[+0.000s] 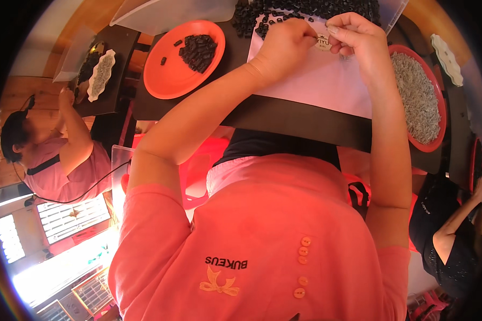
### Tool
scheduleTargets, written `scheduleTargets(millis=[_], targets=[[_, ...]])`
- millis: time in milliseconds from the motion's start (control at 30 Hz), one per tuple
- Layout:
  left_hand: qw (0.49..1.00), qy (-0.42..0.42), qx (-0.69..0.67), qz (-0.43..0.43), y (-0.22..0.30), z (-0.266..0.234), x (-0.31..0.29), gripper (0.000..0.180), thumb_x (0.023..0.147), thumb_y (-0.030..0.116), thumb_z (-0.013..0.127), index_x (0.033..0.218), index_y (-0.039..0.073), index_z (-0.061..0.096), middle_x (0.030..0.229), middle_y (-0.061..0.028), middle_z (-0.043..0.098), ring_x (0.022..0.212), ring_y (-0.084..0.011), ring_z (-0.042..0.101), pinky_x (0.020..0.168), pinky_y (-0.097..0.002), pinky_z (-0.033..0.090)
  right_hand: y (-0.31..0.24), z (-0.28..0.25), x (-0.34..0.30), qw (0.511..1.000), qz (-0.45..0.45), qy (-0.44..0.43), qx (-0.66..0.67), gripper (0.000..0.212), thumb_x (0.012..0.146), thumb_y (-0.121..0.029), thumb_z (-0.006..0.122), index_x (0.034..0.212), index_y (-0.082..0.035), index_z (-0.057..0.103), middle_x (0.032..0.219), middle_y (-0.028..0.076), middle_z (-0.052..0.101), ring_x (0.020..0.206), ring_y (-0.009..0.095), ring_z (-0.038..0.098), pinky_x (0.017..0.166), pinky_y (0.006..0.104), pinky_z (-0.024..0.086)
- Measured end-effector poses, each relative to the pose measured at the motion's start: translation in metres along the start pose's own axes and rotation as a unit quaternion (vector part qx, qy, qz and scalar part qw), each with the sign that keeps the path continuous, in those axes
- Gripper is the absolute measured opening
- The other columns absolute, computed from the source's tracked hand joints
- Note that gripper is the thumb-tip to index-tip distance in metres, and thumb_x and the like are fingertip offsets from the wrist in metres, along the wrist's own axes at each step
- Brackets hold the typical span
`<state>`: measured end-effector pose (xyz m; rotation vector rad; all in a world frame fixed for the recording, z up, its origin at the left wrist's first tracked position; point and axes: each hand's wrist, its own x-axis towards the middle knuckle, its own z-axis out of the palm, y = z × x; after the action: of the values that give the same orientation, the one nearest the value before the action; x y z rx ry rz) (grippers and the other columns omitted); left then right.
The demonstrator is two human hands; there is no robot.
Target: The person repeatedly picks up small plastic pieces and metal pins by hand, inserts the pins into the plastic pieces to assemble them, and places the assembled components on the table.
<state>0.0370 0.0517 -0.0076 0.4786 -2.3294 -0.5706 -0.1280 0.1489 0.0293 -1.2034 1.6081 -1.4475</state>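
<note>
My left hand is closed over the white sheet, its fingertips pressed together in a pinch. Facing it, my right hand also pinches, thumb against forefinger, with the other fingers curled. Whatever small thing either pinch holds is too small or hidden to name. Between the two hands shows a beige, rounded printed patch; I cannot tell whether it is a loose tag or part of the sheet. Beneath both hands lies the white sheet. A heap of small black pieces sits just beyond my fingers.
An orange-red plate with small black pieces stands left. Another orange-red plate at right bears many small grey pieces. A white scalloped dish lies farther right. People sit at left and right.
</note>
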Motion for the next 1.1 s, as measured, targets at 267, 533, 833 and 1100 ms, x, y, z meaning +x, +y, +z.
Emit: scheduleTargets(millis=[267, 533, 833, 1100], targets=[[0.846, -0.021, -0.445, -0.292, 0.019, -0.022, 0.004, 0.016, 0.091, 0.007, 0.064, 0.102, -0.005, 0.068, 0.084, -0.0076, 0.067, 0.07, -0.0129, 0.061, 0.058, -0.0259, 0.047, 0.0, 0.012, -0.004, 0.999, -0.041, -0.027, 0.005, 0.011, 0.087, -0.013, 0.067, 0.095, -0.006, 0.07, 0.078, -0.001, 0.067, 0.07, 0.008, 0.06, 0.064, 0.021, 0.042], [0.823, -0.004, -0.494, -0.28, 0.016, -0.023, 0.003, 0.013, 0.082, -0.001, 0.07, 0.093, -0.006, 0.068, 0.077, -0.0092, 0.067, 0.063, -0.0132, 0.06, 0.048, -0.0266, 0.047, 0.002, 0.017, -0.004, 0.997, -0.083, 0.009, -0.007, 0.014, 0.086, -0.009, 0.068, 0.097, -0.002, 0.071, 0.081, 0.002, 0.068, 0.071, 0.01, 0.06, 0.066, 0.0225, 0.045], [0.811, -0.011, -0.509, -0.289, 0.008, -0.02, 0.003, 0.015, 0.081, -0.001, 0.069, 0.095, -0.008, 0.067, 0.077, -0.0115, 0.067, 0.062, -0.0158, 0.061, 0.05, -0.0281, 0.047, 0.001, 0.025, -0.008, 0.996, -0.078, 0.002, 0.039, 0.012, 0.086, -0.006, 0.068, 0.096, -0.001, 0.071, 0.08, 0.001, 0.067, 0.072, 0.009, 0.06, 0.067, 0.0224, 0.048], [0.774, 0.011, -0.556, -0.302, 0.013, -0.03, 0.006, 0.012, 0.082, 0.001, 0.069, 0.09, -0.007, 0.068, 0.077, -0.0122, 0.067, 0.062, -0.0176, 0.061, 0.052, -0.0293, 0.048, 0.004, 0.038, -0.013, 0.935, -0.291, 0.066, -0.192, 0.022, 0.086, 0.001, 0.066, 0.107, -0.005, 0.069, 0.094, 0.002, 0.068, 0.083, 0.008, 0.062, 0.078, 0.0231, 0.05]])
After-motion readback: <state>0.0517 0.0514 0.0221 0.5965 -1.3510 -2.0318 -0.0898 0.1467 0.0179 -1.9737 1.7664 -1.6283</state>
